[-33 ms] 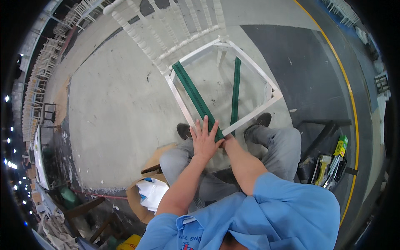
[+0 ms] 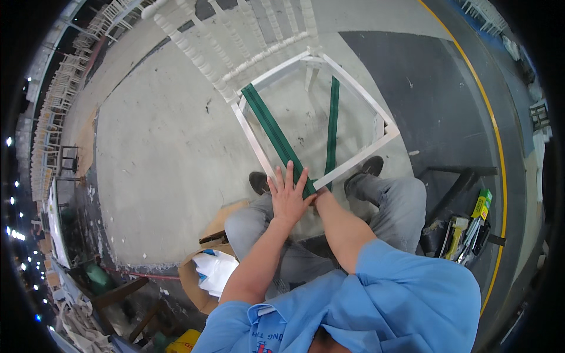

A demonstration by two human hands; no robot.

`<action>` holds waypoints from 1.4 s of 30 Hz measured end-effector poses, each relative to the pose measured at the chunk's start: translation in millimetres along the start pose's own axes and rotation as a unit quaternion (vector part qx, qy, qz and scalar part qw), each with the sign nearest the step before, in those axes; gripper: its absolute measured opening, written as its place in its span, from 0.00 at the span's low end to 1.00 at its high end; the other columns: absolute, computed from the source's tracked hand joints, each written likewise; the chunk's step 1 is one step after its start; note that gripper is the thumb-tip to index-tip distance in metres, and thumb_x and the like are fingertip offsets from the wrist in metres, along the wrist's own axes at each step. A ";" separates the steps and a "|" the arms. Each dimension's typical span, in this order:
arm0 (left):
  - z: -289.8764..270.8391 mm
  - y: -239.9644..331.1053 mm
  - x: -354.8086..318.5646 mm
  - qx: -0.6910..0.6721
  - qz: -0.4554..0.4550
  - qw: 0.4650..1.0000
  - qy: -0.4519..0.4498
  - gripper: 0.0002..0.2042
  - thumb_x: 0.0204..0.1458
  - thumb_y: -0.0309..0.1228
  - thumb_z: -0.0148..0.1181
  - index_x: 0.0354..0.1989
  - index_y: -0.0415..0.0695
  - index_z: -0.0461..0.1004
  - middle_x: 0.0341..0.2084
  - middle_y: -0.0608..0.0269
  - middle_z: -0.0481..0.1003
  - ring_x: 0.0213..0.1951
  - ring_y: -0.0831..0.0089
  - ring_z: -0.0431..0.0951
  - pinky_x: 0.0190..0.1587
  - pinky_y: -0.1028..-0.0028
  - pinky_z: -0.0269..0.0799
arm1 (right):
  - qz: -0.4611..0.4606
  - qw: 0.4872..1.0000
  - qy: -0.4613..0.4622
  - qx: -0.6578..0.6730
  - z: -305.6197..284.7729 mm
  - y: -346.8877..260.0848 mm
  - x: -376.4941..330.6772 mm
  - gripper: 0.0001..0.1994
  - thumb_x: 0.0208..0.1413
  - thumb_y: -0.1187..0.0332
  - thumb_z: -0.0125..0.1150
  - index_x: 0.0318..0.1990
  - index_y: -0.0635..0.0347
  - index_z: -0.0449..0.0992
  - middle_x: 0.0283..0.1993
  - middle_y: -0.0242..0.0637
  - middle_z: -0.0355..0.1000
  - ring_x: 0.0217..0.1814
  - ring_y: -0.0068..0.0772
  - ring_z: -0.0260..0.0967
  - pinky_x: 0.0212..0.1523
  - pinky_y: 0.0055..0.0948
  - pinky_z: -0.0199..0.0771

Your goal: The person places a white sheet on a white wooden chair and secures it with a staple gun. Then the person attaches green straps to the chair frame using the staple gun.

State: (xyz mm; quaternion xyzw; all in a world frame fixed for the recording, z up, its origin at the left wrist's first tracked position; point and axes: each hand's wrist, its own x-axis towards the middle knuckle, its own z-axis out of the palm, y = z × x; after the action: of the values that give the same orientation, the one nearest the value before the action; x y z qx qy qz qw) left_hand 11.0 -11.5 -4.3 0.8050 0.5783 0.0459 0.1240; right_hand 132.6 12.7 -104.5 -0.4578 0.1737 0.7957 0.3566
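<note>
Nothing had shifted from the earlier view: my left hand (image 2: pixel 288 197) lay flat, fingers apart, pressing the green webbing strap (image 2: pixel 275 130) onto the near rail of the white chair frame (image 2: pixel 252 136), at 12 o'clock from my knees. My right hand (image 2: pixel 321 195) was tucked behind it at 3 o'clock, so I cannot tell its grip.

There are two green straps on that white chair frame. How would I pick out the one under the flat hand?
Find the white chair frame on the grey floor, ahead of the seated person's knees. Two green straps cross its open seat. The wide strap runs diagonally from the back rail to the left hand; the other strap is narrower and nearly straight.
</note>
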 end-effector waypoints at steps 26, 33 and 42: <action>148.9 -90.2 70.5 -0.668 -0.522 0.469 -0.247 0.15 0.62 0.41 0.65 0.45 0.40 0.80 0.36 0.62 0.80 0.32 0.71 0.80 0.34 0.68 0.78 | -0.099 0.944 0.224 -0.221 -56.1 -33.7 224.7 0.12 0.67 0.58 0.49 0.42 0.59 0.69 0.23 0.38 0.64 0.19 0.39 0.59 0.20 0.46 0.62; 119.1 -71.2 86.5 -0.492 -0.412 0.718 -0.269 0.25 0.59 0.53 0.66 0.43 0.39 0.81 0.34 0.64 0.80 0.30 0.76 0.77 0.33 0.78 0.74 | -0.144 0.988 -0.037 -0.034 15.7 -52.4 213.5 0.15 0.74 0.57 0.44 0.41 0.60 0.65 0.17 0.34 0.57 0.10 0.33 0.51 0.13 0.40 0.55; 117.7 -73.1 81.3 -0.612 -0.392 0.659 -0.192 0.22 0.57 0.41 0.71 0.53 0.40 0.75 0.41 0.65 0.76 0.39 0.76 0.77 0.37 0.77 0.72 | -0.159 0.971 -0.063 -0.165 23.6 -48.7 193.9 0.17 0.75 0.56 0.41 0.42 0.61 0.67 0.23 0.35 0.66 0.17 0.33 0.64 0.22 0.40 0.69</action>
State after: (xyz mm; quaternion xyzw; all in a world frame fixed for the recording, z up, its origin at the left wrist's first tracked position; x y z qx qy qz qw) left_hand -4.1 69.9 -142.0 0.2371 0.6448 0.1813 0.7037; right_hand 90.4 139.5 -255.0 -0.4810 -0.0582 0.7738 0.4081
